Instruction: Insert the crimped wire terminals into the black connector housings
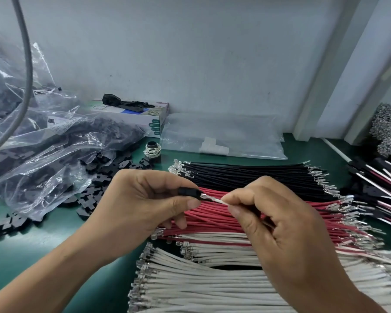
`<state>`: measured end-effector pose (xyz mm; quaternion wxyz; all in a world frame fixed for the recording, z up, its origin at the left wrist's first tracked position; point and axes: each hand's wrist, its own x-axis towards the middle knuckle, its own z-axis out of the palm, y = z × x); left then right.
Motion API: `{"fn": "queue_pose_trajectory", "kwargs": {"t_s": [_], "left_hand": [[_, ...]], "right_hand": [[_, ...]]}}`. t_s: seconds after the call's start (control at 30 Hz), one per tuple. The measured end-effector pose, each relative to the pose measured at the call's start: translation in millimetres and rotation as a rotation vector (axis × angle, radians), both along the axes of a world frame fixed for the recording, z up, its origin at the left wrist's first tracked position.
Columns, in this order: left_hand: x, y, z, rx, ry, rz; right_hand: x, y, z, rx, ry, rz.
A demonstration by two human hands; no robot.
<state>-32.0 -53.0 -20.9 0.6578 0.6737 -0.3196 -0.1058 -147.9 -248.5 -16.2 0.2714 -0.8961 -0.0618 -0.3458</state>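
Observation:
My left hand [145, 199] pinches a small black connector housing [188, 191] between thumb and fingers, its opening facing right. My right hand [280, 224] grips a white wire [219, 201] whose metal crimped terminal [205, 196] sits right at the housing's mouth. Both hands hover above rows of crimped wires lying on the green mat: black wires [253, 175] at the back, red wires [212, 219] in the middle, white wires [201, 285] nearest me.
Loose black housings [95, 188] spill from clear plastic bags [43, 141] on the left. A glove box [140, 114], a rubber-band spool [152, 150] and a flat clear bag [224, 136] sit by the wall. Finished wire assemblies [379, 184] lie at right.

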Motion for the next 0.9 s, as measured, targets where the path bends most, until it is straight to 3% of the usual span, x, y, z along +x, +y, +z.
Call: {"fn": "queue_pose_trajectory", "kwargs": {"t_s": [0.37, 0.63, 0.8, 0.9], "left_hand": [[-4, -1, 5, -0.015, 0.027, -0.030], [-7, -1, 5, 0.037, 0.054, -0.103], [-11, -4, 4, 0.103, -0.094, -0.058], [-11, -5, 5, 0.066, -0.076, -0.058]], "right_hand": [[3, -1, -4, -0.096, -0.141, -0.004], [5, 0, -1, 0.159, -0.001, 0.113], [9, 6, -3, -0.159, -0.114, 0.065], [7, -2, -1, -0.130, -0.090, 0.045]]}}
